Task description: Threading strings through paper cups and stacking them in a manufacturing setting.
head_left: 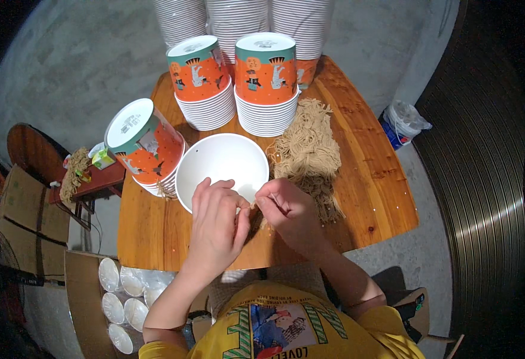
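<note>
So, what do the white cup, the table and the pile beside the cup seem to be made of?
The open white cup looks like coated paper: thin rolled rim, smooth matte inside. The table looks like varnished wood, orange-brown with visible grain and a slight sheen. The pile looks like dry noodles, thin tan strands in a tangle, though fibre cannot be excluded.

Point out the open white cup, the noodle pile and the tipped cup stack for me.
open white cup (217,157): head view, inner wall.
noodle pile (308,146): head view, middle of the heap.
tipped cup stack (154,149): head view, orange side of the outermost cup.
</note>
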`<state>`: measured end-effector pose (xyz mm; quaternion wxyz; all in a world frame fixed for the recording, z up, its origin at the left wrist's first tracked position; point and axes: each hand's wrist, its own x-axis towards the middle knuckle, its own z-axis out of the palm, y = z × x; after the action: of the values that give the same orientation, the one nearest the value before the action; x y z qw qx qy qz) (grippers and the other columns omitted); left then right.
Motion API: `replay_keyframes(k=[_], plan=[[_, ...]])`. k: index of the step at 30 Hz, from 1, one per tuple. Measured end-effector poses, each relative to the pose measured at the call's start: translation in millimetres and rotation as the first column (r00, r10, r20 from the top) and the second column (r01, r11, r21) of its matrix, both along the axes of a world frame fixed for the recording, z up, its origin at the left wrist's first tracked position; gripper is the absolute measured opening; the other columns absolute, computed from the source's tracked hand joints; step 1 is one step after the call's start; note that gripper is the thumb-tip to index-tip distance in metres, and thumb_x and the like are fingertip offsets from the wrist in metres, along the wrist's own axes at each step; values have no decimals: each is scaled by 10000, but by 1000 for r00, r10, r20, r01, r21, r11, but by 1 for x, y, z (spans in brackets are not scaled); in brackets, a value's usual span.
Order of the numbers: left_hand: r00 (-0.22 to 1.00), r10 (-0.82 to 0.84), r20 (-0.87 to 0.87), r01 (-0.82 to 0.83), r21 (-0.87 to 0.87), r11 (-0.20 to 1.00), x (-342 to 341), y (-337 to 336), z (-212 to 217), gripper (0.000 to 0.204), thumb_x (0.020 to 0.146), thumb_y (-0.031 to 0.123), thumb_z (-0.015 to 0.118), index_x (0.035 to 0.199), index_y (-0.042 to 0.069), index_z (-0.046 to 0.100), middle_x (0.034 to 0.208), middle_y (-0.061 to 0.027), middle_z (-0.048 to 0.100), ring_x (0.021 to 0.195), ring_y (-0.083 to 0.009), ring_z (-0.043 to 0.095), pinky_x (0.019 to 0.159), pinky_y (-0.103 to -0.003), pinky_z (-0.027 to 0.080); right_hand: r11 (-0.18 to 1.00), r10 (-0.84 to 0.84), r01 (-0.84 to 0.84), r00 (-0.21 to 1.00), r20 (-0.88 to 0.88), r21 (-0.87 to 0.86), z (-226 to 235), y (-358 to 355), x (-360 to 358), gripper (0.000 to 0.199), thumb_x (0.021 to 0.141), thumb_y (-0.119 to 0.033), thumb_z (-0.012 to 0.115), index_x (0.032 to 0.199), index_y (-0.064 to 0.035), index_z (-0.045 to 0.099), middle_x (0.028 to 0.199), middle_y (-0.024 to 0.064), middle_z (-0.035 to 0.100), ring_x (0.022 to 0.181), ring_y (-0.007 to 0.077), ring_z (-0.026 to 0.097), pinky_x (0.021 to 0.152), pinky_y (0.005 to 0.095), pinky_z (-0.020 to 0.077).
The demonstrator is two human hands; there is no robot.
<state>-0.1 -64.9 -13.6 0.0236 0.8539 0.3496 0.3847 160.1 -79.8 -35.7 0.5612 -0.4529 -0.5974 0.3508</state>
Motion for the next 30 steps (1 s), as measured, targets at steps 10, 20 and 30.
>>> replay_keyframes(k=[10,20,30], plan=[[1000,-8,15,8,9,1000,1,1,1,171,775,21,627,908,41,521,891,-109,531,1009,-313,545,991,-503,340,992,-16,-2,989,144,129,1,-1,2,35,843,-26,592,854,-51,570,664,-38,487,570,23,414,523,200,374],[994,-24,109,34,-98,995,-3,1,2,181,769,41,623,934,47,549,923,-108,545,1007,-317,544,969,-488,359,979,64,-93,985,-163,-180,-2,0,0,10,871,-39,563,874,-45,556,706,-57,498,612,16,430,540,192,364],[997,-52,52,56,-83,995,-6,6,-5,174,780,70,640,935,47,565,916,-101,553,1011,-308,548,968,-484,360,978,99,-120,987,-130,-168,-3,0,2,17,882,-35,548,885,-50,555,731,-63,504,639,9,429,567,183,369]])
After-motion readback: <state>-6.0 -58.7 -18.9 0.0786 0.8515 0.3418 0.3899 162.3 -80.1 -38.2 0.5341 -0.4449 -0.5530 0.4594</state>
